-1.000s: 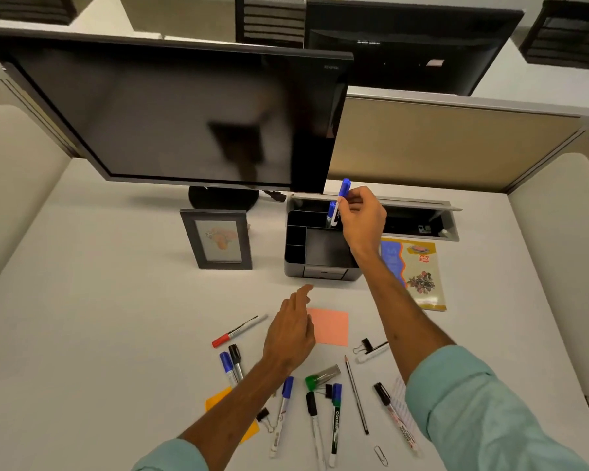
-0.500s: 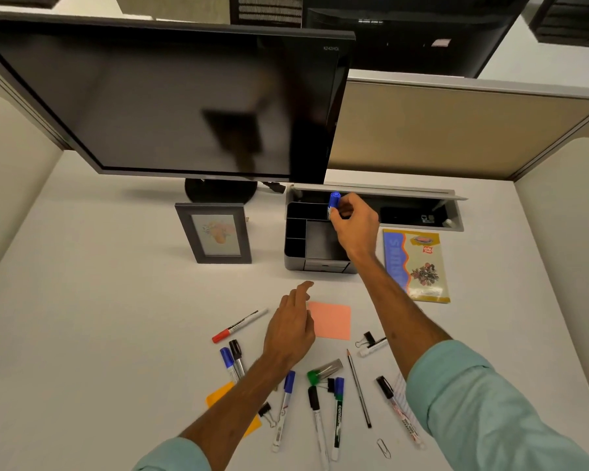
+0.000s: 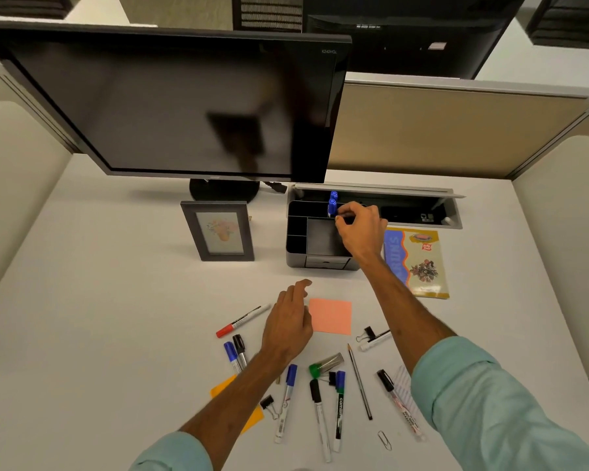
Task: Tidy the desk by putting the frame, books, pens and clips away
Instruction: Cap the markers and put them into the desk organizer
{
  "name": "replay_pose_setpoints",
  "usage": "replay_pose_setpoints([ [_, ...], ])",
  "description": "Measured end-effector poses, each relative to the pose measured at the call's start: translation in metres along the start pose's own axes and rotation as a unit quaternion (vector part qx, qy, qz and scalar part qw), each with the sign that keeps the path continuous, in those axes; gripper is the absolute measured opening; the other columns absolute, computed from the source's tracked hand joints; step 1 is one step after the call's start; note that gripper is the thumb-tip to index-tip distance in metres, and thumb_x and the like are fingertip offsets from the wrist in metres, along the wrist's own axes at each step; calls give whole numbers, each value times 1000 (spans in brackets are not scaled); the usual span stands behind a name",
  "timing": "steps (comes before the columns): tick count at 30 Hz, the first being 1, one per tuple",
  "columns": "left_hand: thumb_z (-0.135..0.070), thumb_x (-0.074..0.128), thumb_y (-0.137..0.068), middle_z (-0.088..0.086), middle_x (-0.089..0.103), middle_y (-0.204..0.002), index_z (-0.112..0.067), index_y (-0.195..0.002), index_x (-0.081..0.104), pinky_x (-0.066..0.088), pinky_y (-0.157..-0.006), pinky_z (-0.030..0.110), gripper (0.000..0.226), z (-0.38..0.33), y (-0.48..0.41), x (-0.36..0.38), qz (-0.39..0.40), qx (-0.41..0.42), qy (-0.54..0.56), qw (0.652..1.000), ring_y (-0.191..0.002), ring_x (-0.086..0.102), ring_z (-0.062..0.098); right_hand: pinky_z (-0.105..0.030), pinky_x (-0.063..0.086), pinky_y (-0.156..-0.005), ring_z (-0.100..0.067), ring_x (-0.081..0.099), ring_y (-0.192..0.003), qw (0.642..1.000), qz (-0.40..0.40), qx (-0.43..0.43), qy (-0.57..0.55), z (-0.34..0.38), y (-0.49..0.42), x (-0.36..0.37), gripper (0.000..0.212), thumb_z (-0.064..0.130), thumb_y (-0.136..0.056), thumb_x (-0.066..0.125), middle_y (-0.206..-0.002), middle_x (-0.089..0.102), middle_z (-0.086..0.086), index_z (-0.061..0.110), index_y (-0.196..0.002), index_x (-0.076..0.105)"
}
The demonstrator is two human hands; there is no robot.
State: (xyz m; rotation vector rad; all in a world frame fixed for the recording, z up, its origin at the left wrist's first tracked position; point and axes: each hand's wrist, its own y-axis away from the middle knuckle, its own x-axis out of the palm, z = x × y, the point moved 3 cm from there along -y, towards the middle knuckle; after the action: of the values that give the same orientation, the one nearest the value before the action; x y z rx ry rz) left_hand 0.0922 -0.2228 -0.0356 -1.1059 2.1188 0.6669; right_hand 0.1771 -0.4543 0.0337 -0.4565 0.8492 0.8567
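Note:
A grey desk organiser [image 3: 296, 229] stands at the back of the white desk, and two blue-capped markers [image 3: 332, 202] stand upright in its rear compartment. My right hand [image 3: 359, 229] hovers over the organiser with its fingertips pinched together just right of those markers. My left hand [image 3: 289, 322] rests palm down beside a pink sticky note [image 3: 330, 316] and holds nothing. Several markers lie in front of me, among them a red-capped one [image 3: 242, 321], along with a pencil [image 3: 359, 382], binder clips [image 3: 366, 334] and a paper clip [image 3: 384, 440]. The picture frame [image 3: 217, 231] stands left of the organiser. A book [image 3: 419, 263] lies to its right.
A large dark monitor [image 3: 170, 103] fills the back left, its stand behind the frame. An open cable tray [image 3: 419, 212] runs along the desk's rear edge behind the book. An orange sticky note [image 3: 223, 389] lies partly under my left forearm. Partition walls enclose the desk.
My right hand lowered the blue marker into the organiser's rear compartment and drew back slightly to the right. My left hand stayed by the pink note.

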Motion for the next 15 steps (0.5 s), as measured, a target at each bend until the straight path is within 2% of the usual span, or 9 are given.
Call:
replay_pose_setpoints([
  [2, -18, 58, -102, 1, 59, -137, -23, -150, 41, 57, -90, 31, 51, -3, 3, -1, 0, 0, 0, 1000, -116, 60, 17, -39, 40, -102, -21, 57, -121, 1000, -14, -8, -15, 0, 7, -9, 20, 25, -99, 68, -114, 74, 0, 20, -118, 74],
  [5, -20, 58, -103, 0, 58, -139, -25, -148, 42, 56, -96, 33, 49, -11, 9, 0, 4, 5, -6, 1000, -119, 59, 18, -47, 54, -97, -22, 64, -113, 996, -39, -4, -81, -6, 22, -23, 18, 17, -99, 68, -110, 76, -2, 15, -115, 75],
  [8, -14, 58, -100, -3, 59, -136, -25, -144, 47, 52, -99, 32, 46, -23, 19, 5, 1, 32, -32, 999, -120, 56, 17, -39, 59, -92, -19, 69, -106, 986, -55, -9, -155, -17, 42, -36, 16, 10, -98, 67, -106, 77, -4, 10, -112, 75],
  [11, -15, 59, -98, -6, 58, -135, -25, -137, 54, 50, -98, 33, 40, -39, 29, 17, 22, 58, -76, 995, -121, 53, 17, -27, 58, -89, -15, 71, -98, 978, -78, 10, -192, -41, 75, -48, 13, 7, -97, 68, -103, 78, -3, 8, -107, 76],
  [15, -21, 58, -99, -6, 60, -134, -26, -134, 58, 44, -100, 33, 36, -68, 39, 40, 55, 93, -110, 988, -123, 51, 18, -27, 56, -88, -15, 72, -94, 966, -86, 84, -228, -89, 130, -61, 14, 2, -96, 63, -99, 78, -1, 10, -98, 75],
])
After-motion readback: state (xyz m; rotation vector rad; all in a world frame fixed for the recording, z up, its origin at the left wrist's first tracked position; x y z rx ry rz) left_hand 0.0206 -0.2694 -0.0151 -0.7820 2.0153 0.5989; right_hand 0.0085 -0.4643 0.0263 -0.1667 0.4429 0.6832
